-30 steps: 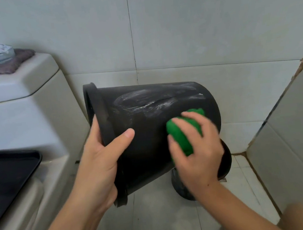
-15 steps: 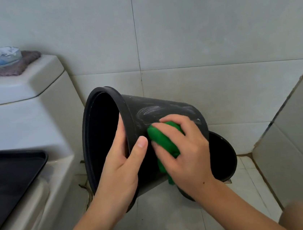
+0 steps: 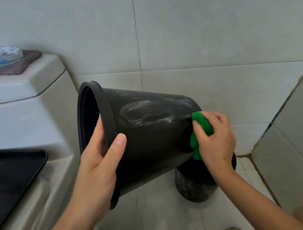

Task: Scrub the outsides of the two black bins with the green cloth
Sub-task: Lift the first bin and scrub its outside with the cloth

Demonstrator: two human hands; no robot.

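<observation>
My left hand (image 3: 97, 159) grips the tilted bin (image 3: 149, 134) by its rim; my right hand (image 3: 213, 136), clutching the green cloth (image 3: 201, 122), has swept from mid-wall to base, so this side nears done.

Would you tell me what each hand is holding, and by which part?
Left hand grips the tilted black bin by its rim; right hand grips the bunched green cloth against the bin's base end.
</observation>
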